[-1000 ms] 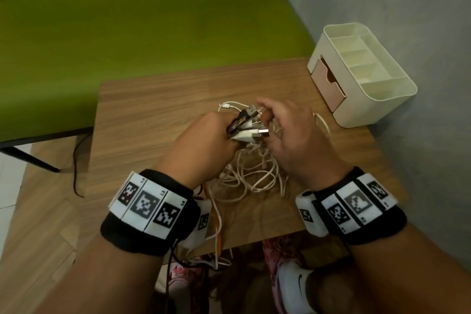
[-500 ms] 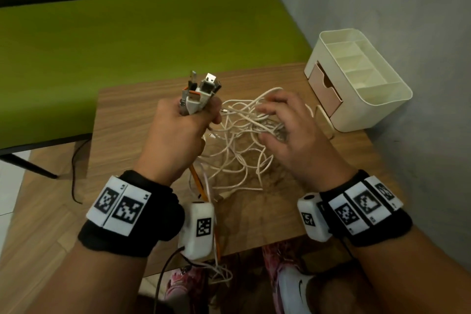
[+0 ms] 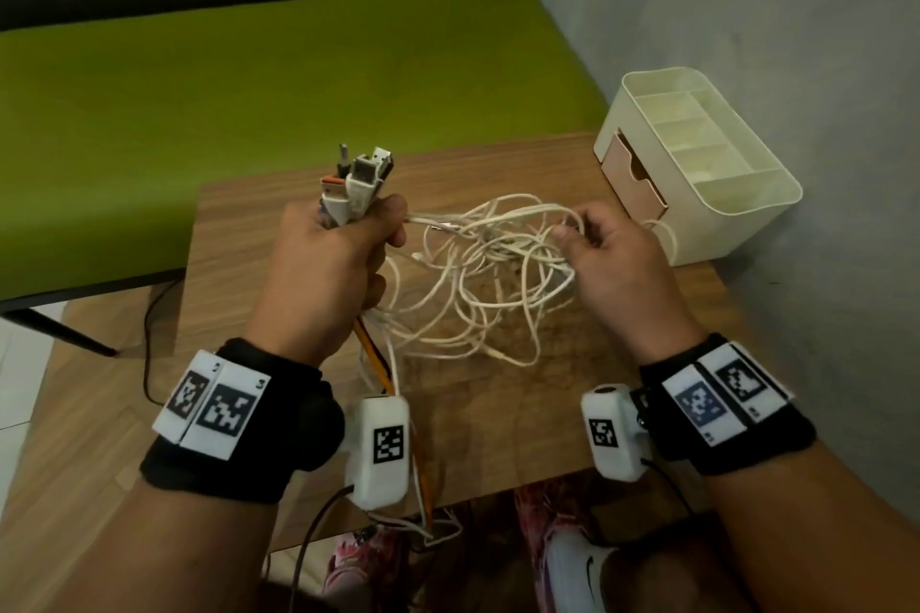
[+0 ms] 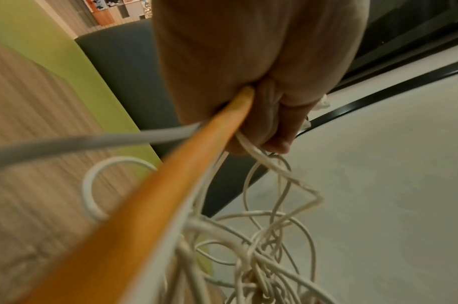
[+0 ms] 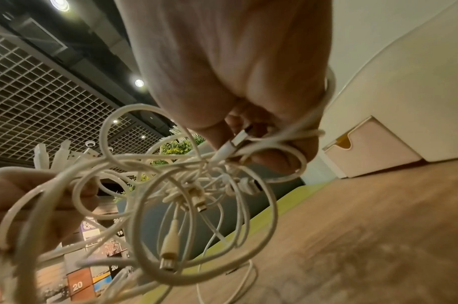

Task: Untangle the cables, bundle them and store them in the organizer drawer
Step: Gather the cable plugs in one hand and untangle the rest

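Note:
My left hand (image 3: 333,254) is raised above the wooden table (image 3: 498,413) and grips several cable plugs (image 3: 356,187) that stick up out of its fist. An orange cable (image 4: 175,185) and white ones run down from that fist (image 4: 248,86). A tangle of white cables (image 3: 488,279) hangs between both hands. My right hand (image 3: 607,254) pinches a loop and a small connector (image 5: 239,139) of the tangle (image 5: 186,185). The cream organizer (image 3: 697,164) stands at the table's back right, its pink drawer (image 3: 634,184) slightly open.
A green bench (image 3: 274,90) runs behind the table, and a grey wall (image 3: 747,15) is on the right. Some cable ends (image 3: 423,528) hang over the table's near edge. Shoes (image 3: 572,567) show below on the floor.
My left hand has lifted the plugs up and to the left, away from the right hand. The tangle has been drawn out between both hands, with the right hand moved right.

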The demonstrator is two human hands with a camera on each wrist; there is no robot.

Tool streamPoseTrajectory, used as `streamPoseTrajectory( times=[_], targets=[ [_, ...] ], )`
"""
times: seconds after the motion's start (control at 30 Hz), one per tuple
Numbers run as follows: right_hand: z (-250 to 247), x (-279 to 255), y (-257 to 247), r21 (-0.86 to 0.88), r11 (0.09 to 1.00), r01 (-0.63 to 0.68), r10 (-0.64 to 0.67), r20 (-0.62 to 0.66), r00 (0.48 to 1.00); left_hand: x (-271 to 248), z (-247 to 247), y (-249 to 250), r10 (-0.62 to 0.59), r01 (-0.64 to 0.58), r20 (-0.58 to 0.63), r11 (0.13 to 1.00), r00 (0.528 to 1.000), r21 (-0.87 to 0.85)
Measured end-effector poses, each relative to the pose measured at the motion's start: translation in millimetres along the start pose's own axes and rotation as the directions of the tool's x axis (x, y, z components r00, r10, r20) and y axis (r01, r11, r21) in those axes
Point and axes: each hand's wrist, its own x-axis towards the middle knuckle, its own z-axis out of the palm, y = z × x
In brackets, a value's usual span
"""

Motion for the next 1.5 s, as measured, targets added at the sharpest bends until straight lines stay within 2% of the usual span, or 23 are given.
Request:
streamPoseTrajectory(
  times=[0.1, 0.17, 0.23, 0.3, 0.33, 0.4, 0.47, 0.5, 0.63, 0.77, 0.87, 1.0, 1.13, 1.37, 1.5],
  targets=[
    [1.5, -0.4, -1.4, -0.046, 0.999, -0.019, 0.022, 0.068, 0.997, -0.3, -0.3, 1.2, -0.019, 0.018, -0.023, 0.999, 1.0, -0.027],
    [-2.2, -0.3, -1.6, -0.012, 1.0, -0.013, 0.015, 0.183, 0.983, 0.2, -2.5, 0.2, -0.038, 0.038, -0.003, 0.999, 0.999, -0.004],
    [-11.9, -2.6, -5.0, 0.1, 0.995, -0.032, -0.006, 0.362, 0.932, -0.1, -3.0, -1.9, -0.048, 0.045, 0.034, 0.997, 0.998, 0.069],
    [-21.3, -5.4, -11.9, 0.249, 0.968, -0.042, -0.078, 0.455, 0.887, -1.3, -0.7, -3.4, -0.063, 0.055, 0.052, 0.99, 0.997, 0.13],
    [-23.8, -5.7, -15.2, 0.294, 0.956, -0.008, -0.125, 0.431, 0.894, -1.7, 1.2, -4.2, -0.073, 0.064, 0.061, 0.988, 0.995, 0.143],
    [-24.4, -5.0, -20.6, 0.319, 0.943, 0.089, -0.181, 0.271, 0.946, -2.2, 4.6, -4.6, -0.087, 0.071, 0.088, 0.984, 0.992, 0.164],
    [-19.7, -4.5, -22.3, 0.287, 0.952, 0.103, -0.146, 0.133, 0.98, -3.7, 7.8, -3.9, -0.093, 0.069, 0.122, 0.979, 0.988, 0.19],
    [-15.5, -3.8, -22.4, 0.246, 0.966, 0.08, -0.114, 0.13, 0.985, -4.9, 9.5, -3.2, -0.098, 0.069, 0.138, 0.976, 0.986, 0.205],
    [-2.5, -2.2, -17.7, 0.048, 0.998, -0.033, 0.018, 0.283, 0.959, -10.1, 17.4, -4.1, -0.107, 0.053, 0.184, 0.959, 0.977, 0.279],
    [-2.9, 0.6, -15.9, -0.092, 0.985, -0.148, 0.172, 0.368, 0.914, -10.2, 18.9, -6.3, -0.09, 0.017, 0.194, 0.937, 0.977, 0.348],
    [-1.2, 2.7, -13.1, -0.199, 0.966, -0.164, 0.236, 0.427, 0.873, -9.6, 18.0, -7.8, -0.086, 0.004, 0.195, 0.922, 0.977, 0.387],
    [4.4, 1.2, -11.9, -0.157, 0.967, -0.203, 0.256, 0.529, 0.809, -11.4, 18.2, -7.2, -0.085, -0.018, 0.201, 0.886, 0.976, 0.464],
    [9.1, -1.0, -13.1, -0.159, 0.971, -0.179, 0.239, 0.583, 0.777, -14.2, 20.0, -4.6, -0.094, -0.024, 0.216, 0.874, 0.972, 0.485],
    [19.1, -5.3, -12.5, -0.189, 0.971, -0.147, 0.231, 0.575, 0.785, -16.5, 20.5, -0.5, -0.108, -0.01, 0.212, 0.872, 0.971, 0.489],
    [18.1, -7.0, -13.7, -0.159, 0.979, -0.124, 0.187, 0.484, 0.855, -16.9, 19.4, 1.4, -0.107, -0.009, 0.198, 0.862, 0.974, 0.508]
  ],
)
